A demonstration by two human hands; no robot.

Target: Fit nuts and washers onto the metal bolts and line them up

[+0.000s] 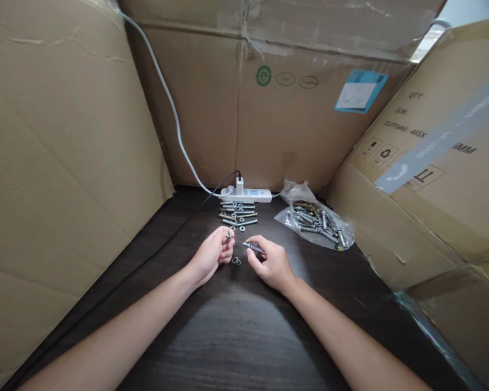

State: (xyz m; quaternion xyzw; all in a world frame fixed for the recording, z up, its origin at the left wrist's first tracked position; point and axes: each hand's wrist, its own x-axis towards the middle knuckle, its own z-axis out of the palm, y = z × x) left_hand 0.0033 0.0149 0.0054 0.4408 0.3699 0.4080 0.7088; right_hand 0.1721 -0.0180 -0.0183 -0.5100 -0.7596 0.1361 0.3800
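My left hand (pixel 215 254) is closed, pinching a small silvery nut (pixel 229 235) between thumb and forefinger. Across from it, my right hand (pixel 272 263) grips an expansion bolt (pixel 254 247) with a sleeve, its threaded tip pointing left toward the nut. The two pieces are apart. On the dark table between my hands lie a couple of washers (pixel 236 261), overlapping. Just beyond my fingers is a loose nut (pixel 242 229). Further back, several bolts (pixel 248 222) lie in rows, with small nuts and washers among them.
A clear plastic bag (pixel 342 231) full of expansion bolts lies at the right. Behind the rows stands a white power strip (pixel 261 195) with a plugged-in charger. A black cable (pixel 163 245) crosses the table's left side. Cardboard walls (pixel 204 108) enclose the back and both sides.
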